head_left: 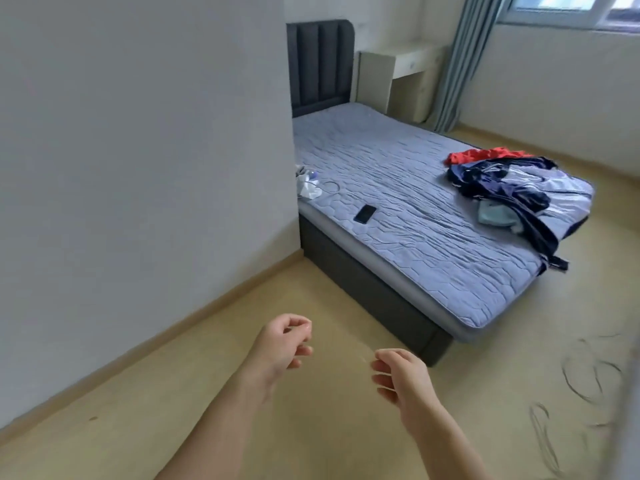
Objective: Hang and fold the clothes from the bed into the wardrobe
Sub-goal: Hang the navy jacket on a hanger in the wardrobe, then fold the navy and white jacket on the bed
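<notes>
Loosely curled, left hand [282, 344] and right hand [401, 375] extend forward above the floor [329, 445].

Bed [398, 188] carried a quilted grey-blue cover; a heap of clothes [512, 192] sat at its far foot corner, dark blue and pale pieces on top, a red garment [485, 154] just behind, one dark piece trailing over the edge. A black phone [364, 213] lay flat near the near edge. White crumpled items [308, 185] and a thin cable loop [330, 186] lay by the wall.

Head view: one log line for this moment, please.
stage: no garment picked yet | left hand: empty | right hand: empty | clothes pile: foot end of bed | phone: on bed
</notes>
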{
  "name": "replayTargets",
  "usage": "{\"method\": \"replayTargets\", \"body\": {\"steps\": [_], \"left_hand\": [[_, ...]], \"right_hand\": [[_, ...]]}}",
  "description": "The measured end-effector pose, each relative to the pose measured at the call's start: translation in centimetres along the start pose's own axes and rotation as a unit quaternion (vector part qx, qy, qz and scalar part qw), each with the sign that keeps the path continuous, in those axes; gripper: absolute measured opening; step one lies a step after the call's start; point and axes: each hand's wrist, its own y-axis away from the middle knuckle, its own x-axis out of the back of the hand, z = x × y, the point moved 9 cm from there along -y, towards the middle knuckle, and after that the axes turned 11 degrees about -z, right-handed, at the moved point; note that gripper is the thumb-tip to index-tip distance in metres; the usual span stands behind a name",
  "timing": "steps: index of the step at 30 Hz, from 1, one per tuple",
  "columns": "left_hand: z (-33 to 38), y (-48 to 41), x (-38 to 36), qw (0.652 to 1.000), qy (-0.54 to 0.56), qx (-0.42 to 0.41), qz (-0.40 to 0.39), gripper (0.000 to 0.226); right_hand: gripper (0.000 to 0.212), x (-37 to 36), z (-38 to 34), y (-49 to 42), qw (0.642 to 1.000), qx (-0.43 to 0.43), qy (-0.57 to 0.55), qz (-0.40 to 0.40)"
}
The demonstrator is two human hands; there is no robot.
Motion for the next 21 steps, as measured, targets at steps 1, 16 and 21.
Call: {"method": "replayTargets", "body": {"steps": [1,16,21], "left_hand": [[1.1,-1.2,-2.2,1.0,-0.01,-0.004,-0.015,0.012],[9.6,-21.5,-27.4,0.975,-0.108,0.01,-0.194,0.01],[14.6,-30.2,-35.5,0.961,-0.137,0.01,-0.239,0.007]], "right_hand": [[0.011,2.3,-0.6,-0.2,1.0,0.004,-0.012,0.013],[0.01,26.1,-6.5,-9.8,0.979,-0.009,-0.115,0.167],[0.01,33.1,-13.9,-15.5,0.981,-0.006,-0.087,0.173]]}}
